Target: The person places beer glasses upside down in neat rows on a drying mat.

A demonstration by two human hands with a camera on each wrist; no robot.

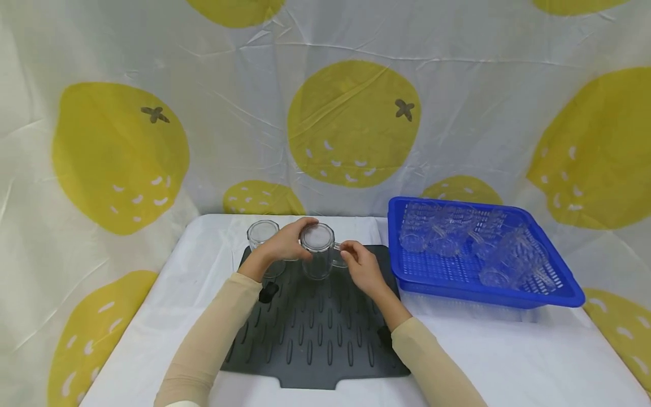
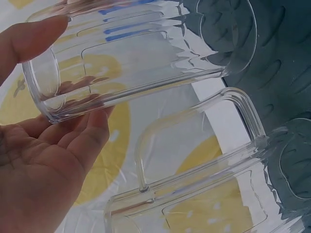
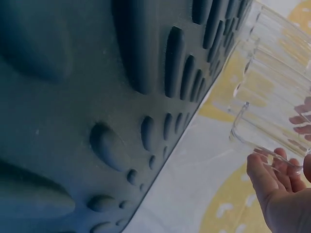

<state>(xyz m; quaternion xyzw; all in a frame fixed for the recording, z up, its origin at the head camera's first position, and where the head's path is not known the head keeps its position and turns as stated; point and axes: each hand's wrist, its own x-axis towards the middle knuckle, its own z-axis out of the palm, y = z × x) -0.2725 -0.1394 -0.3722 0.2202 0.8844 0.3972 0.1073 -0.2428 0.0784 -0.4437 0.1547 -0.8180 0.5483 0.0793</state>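
"What's furthest left on the white surface (image 1: 188,277)?"

"A glass mug (image 1: 263,233), standing at the back left of the dark ridged mat (image 1: 325,362), partly behind the left hand (image 1: 282,242)."

"And what is that hand doing?"

"Gripping the top end of a second mug (image 1: 318,259), thumb on one side, fingers curved round the other."

"Where is this second one?"

"Over the back part of the mat, just right of the first. Whether its lower end touches the mat, I can't tell."

"The right hand (image 1: 364,268)?"

"Pinching the handle (image 1: 338,257) on its right side, thumb against fingers."

"Furthest right?"

"A blue basket (image 1: 468,292) beside the mat, with clear glassware (image 1: 508,257) inside."
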